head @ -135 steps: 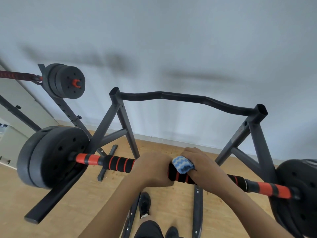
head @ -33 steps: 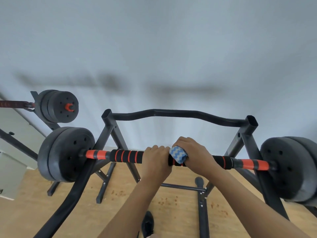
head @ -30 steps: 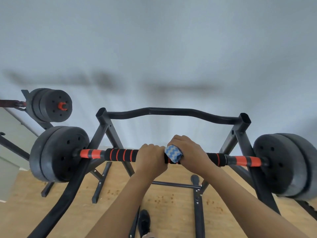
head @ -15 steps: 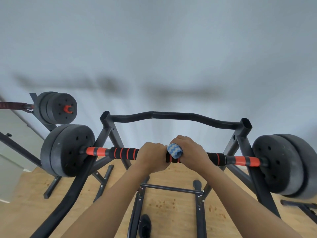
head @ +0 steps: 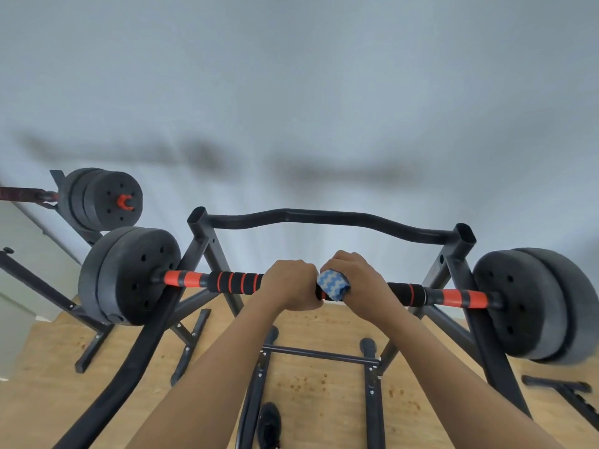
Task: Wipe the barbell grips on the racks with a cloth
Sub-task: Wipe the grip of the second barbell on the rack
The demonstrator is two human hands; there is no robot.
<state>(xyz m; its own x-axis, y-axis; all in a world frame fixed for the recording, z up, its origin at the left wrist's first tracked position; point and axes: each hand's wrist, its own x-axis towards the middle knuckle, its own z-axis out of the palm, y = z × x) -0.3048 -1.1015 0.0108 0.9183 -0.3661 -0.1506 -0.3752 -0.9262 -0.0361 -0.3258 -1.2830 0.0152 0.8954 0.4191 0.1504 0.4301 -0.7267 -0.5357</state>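
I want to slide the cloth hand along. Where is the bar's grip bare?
Bare grip runs from the left hand to the left plates, and from the right hand to the right plates. Mid-bar is crowded: hands nearly touch around the cloth.

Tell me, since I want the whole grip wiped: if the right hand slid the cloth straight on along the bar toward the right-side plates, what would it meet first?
The right hand holds the cloth round the barbell grip. Sliding right, it likely meets the rack upright crossing the bar first, before the weight plates; depth is unclear.
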